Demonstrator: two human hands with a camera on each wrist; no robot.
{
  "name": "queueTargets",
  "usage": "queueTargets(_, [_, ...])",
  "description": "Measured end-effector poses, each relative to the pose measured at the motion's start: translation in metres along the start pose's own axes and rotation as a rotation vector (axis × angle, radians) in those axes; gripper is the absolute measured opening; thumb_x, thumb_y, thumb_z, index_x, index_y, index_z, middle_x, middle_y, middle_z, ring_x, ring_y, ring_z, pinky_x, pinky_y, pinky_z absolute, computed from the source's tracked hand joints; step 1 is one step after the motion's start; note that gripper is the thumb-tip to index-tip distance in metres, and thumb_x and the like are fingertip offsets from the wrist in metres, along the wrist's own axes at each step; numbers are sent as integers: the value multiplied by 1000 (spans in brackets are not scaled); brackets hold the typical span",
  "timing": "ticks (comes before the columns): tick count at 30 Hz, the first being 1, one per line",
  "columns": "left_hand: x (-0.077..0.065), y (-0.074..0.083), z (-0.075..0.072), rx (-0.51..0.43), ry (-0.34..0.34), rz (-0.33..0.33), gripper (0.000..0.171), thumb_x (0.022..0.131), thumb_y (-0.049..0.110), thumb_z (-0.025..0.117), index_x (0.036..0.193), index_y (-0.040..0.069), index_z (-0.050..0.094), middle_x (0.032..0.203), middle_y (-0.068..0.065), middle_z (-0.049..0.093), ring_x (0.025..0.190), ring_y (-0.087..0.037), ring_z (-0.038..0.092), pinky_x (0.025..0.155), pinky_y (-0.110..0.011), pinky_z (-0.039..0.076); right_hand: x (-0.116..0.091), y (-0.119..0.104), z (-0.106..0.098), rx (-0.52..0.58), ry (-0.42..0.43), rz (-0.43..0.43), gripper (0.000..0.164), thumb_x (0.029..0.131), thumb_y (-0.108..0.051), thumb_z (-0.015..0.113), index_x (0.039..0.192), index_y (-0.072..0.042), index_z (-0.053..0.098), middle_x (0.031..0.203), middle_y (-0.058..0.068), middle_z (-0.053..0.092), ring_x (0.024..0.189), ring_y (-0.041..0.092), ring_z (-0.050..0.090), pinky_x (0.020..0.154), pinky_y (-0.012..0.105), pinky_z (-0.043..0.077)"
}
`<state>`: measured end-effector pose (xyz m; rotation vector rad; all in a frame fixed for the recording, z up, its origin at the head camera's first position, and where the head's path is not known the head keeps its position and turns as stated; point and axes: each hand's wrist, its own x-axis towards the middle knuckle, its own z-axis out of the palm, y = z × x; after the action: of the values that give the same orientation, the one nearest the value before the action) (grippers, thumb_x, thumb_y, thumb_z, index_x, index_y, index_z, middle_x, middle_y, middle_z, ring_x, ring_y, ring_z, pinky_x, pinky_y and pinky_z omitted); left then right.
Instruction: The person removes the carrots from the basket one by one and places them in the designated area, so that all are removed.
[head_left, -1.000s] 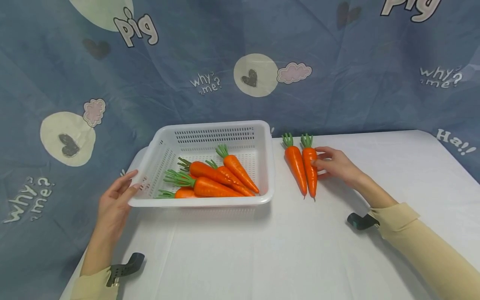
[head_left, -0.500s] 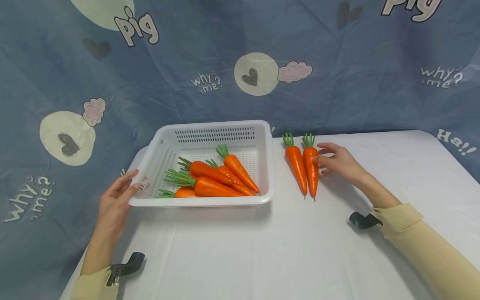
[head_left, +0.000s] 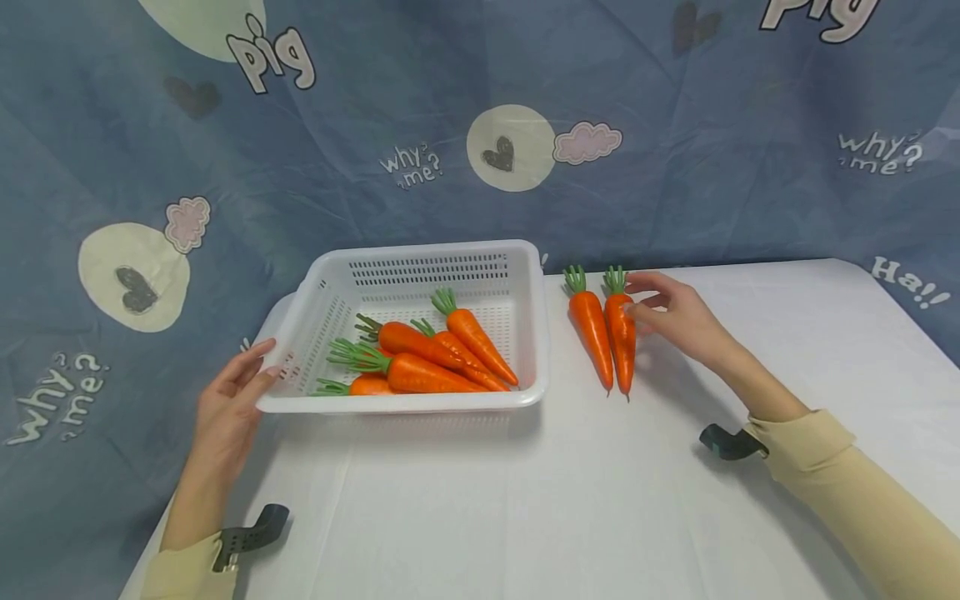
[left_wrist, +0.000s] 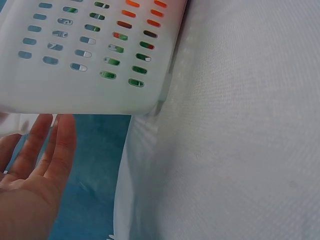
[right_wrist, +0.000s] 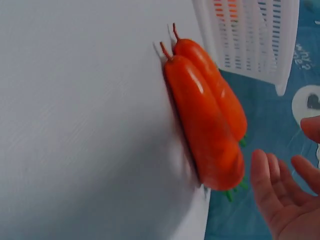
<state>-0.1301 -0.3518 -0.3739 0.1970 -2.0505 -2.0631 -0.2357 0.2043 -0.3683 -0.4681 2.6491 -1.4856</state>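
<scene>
A white perforated plastic basket (head_left: 405, 404) holds several orange carrots (head_left: 431, 375) with green stalks. My left hand (head_left: 228, 408) is at its left rim, thumb near the top edge. In the left wrist view that hand's fingers (left_wrist: 62, 150) lie straight along the rim, below the basket wall (left_wrist: 75, 97). Two carrots lie side by side right of the basket: one on the left (head_left: 590, 329), one on the right (head_left: 620, 333). Beside the right carrot's upper end is my right hand (head_left: 678, 321), thumb and fingers spread; the right wrist view shows this hand (right_wrist: 290, 200) uncurled, with a gap before the carrots.
A white cloth (head_left: 465, 492) covers the table. Behind it hangs a blue printed curtain (head_left: 420, 75), which also shows down the left side. Dark wrist-worn devices sit at the left cuff (head_left: 251, 533) and right cuff (head_left: 731, 442).
My right hand has drawn off the right carrot's side and shifted up toward its leafy end. The left hand, the basket and its carrots stay as they were.
</scene>
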Motion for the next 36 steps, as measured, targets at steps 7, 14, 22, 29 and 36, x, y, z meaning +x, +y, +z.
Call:
queueTargets(7, [1, 0, 0, 3, -9, 10, 50, 94, 12, 68, 142, 11, 53, 138, -7, 47, 115, -16, 51, 77, -20, 53, -2, -16, 9, 6, 67, -124, 39, 98, -19, 62, 135, -9, 55, 131, 10, 57, 113, 25, 56, 82, 21, 50])
queueTargets(14, [1, 0, 1, 19, -7, 7, 50, 94, 12, 68, 142, 12, 53, 138, -7, 48, 115, -16, 51, 77, -20, 53, -1, -32, 18, 63, 79, -157, 36, 97, -16, 63, 132, -12, 58, 124, 4, 60, 109, 17, 57, 92, 31, 49])
queueTargets(22, [1, 0, 0, -2, -1, 11, 50, 94, 11, 68, 141, 10, 54, 135, -7, 51, 114, -16, 53, 76, -21, 54, 1, -49, 27, 58, 25, -187, 39, 96, -14, 65, 133, -12, 57, 128, 7, 59, 108, 20, 58, 89, 31, 51])
queueTargets(29, [1, 1, 0, -10, 11, 7, 49, 93, 10, 69, 140, 9, 54, 133, -6, 52, 113, -16, 53, 76, -21, 54, 2, -63, 36, 59, -23, -223, 34, 94, -13, 67, 127, -14, 61, 120, 0, 61, 105, 16, 59, 91, 39, 51])
queueTargets(36, [2, 0, 1, -2, 14, 1, 49, 94, 9, 68, 141, 8, 54, 134, -5, 52, 115, -16, 52, 76, -21, 54, 1, -80, 46, 44, -83, -281, 40, 92, -17, 70, 130, -12, 60, 119, 1, 63, 101, 15, 61, 85, 36, 54])
